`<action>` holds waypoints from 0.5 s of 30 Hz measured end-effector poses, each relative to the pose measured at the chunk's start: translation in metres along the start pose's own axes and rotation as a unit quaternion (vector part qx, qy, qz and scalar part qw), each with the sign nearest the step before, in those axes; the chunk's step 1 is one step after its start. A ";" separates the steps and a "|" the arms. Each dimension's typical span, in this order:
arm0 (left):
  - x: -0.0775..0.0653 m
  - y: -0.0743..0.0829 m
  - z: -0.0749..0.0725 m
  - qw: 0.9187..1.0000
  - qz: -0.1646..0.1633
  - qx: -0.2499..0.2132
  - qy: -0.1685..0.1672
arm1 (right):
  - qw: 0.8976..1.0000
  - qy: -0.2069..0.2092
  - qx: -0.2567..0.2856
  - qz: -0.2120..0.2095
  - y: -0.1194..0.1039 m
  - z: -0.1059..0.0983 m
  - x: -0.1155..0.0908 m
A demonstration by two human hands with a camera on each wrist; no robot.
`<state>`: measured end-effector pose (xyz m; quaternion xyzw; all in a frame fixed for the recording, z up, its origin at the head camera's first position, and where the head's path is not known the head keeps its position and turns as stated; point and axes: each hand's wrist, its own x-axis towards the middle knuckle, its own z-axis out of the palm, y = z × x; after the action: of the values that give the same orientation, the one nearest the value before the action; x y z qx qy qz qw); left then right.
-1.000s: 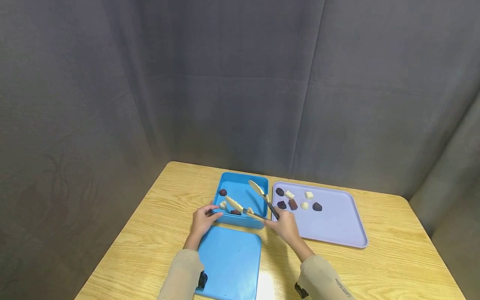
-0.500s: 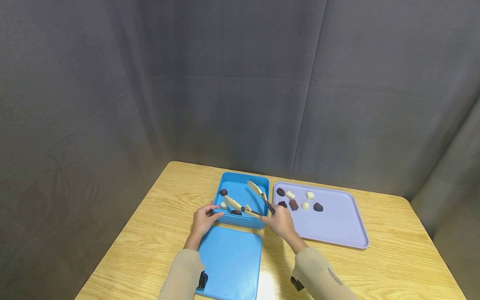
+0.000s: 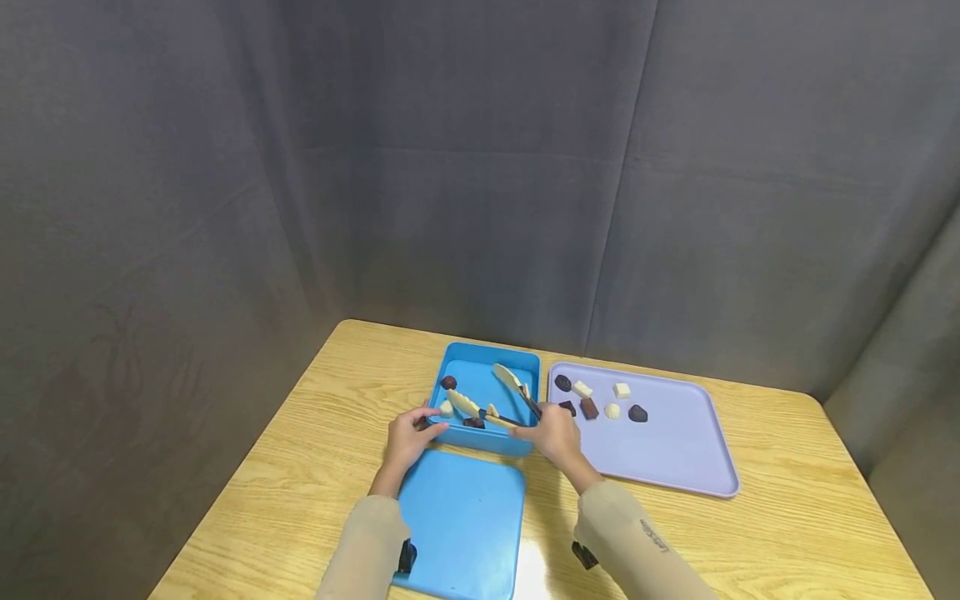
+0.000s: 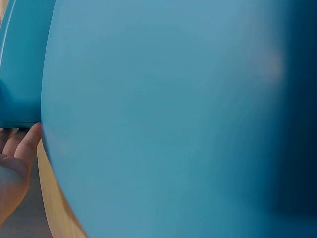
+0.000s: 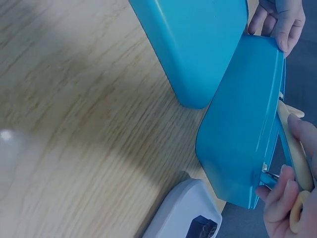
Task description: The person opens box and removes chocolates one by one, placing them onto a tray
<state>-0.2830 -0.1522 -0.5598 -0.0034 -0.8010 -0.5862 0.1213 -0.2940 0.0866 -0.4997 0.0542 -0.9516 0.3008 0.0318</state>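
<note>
Cream-and-black tongs (image 3: 467, 406), centre of frame, arms spread in a wide V over the blue box (image 3: 487, 443); left tip just beside a white piece (image 3: 446, 409) and a dark round piece (image 3: 448, 382). Right hand (image 3: 557, 433) holds the tongs by the handles at the box's near right corner; right wrist view shows thumb and fingers around them. Brown piece (image 3: 474, 423) inside by the near wall. Left hand (image 3: 407, 437), left of centre, grips the near left corner of the box, thumb and fingers about the rim. Flat blue panel (image 3: 465, 521), lower centre, near side of box; fills most of the left wrist view. Lavender tray (image 3: 667, 454), right of centre, just beside the box; seven dark, brown and white chocolate-like pieces towards its left half. Wood-grain table (image 3: 795, 492) beneath; grey curtain (image 3: 480, 208) across the upper frame
</note>
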 end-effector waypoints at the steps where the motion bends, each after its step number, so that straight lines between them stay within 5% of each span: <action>1: 0.000 0.000 0.000 1.000 0.002 0.001 -0.001 | 1.000 -0.001 -0.004 0.002 -0.001 0.001 0.001; 15: -0.001 0.001 0.000 1.000 0.001 0.006 0.002 | 1.000 -0.009 -0.022 0.002 -0.015 0.005 0.011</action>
<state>-0.2816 -0.1514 -0.5590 -0.0022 -0.8041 -0.5816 0.1232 -0.3030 0.0707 -0.4942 0.0540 -0.9583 0.2796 0.0235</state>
